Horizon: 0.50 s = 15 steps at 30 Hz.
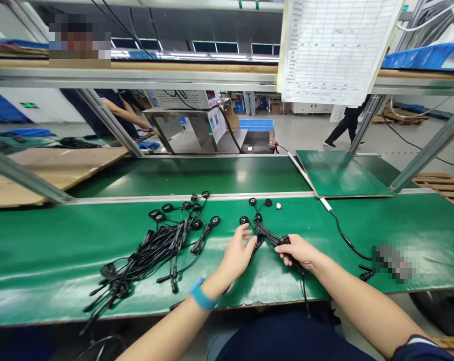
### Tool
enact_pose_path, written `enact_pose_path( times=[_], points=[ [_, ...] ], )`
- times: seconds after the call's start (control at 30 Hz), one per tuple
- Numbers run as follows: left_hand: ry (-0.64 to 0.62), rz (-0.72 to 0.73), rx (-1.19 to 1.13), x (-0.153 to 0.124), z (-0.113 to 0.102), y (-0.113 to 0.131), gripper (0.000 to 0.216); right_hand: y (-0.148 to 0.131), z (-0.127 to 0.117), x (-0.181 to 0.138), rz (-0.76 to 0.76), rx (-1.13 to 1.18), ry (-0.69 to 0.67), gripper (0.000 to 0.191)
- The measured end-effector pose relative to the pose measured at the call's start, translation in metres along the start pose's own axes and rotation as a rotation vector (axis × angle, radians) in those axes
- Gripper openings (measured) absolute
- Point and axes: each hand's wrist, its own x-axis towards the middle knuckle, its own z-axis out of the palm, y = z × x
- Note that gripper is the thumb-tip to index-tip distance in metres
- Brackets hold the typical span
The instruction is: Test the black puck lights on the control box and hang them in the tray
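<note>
My right hand (pixel 299 252) is closed round a bundle of black cables (pixel 267 233), with a loose cable end hanging below it near the bench's front edge. At the far end of that bundle are several small round black heads (pixel 253 202). My left hand (pixel 237 254), a blue band on its wrist, has its fingers apart beside the bundle; part of the cables is hidden behind it. To the left, a larger pile of black cables (pixel 155 253) lies on the green bench top (pixel 42 250), with round heads at its far end and plugs at its near end.
A small whitish piece (pixel 279 206) lies beyond the bundle. On the right are a white-sleeved cable (pixel 326 204), a green board (pixel 341 173) and a blurred object (pixel 393 262). A paper form (pixel 324 55) hangs from the overhead rail. Other people stand behind the bench.
</note>
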Motion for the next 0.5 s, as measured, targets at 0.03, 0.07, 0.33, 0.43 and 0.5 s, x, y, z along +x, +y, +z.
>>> enact_pose_path(
  times=[0.03,0.07,0.33,0.43,0.5],
  points=[
    [-0.023,0.106,0.235,-0.012,-0.014,-0.009,0.049,0.002,-0.001,0.0,0.01,-0.035,0.016,0.034],
    [-0.068,0.165,0.468,-0.023,-0.026,-0.017,0.049,0.003,-0.002,0.001,0.018,-0.072,0.036,0.032],
    [-0.397,0.04,0.756,-0.063,-0.011,-0.04,0.022,0.002,0.011,0.009,-0.045,-0.448,0.213,0.033],
    [-0.417,-0.033,0.308,-0.067,0.037,-0.036,0.022,0.0,0.017,0.003,-0.152,-0.714,0.232,0.061],
    [-0.494,-0.111,-0.049,-0.073,0.069,-0.032,0.033,-0.003,0.016,-0.001,-0.156,-0.861,0.243,0.075]
  ],
)
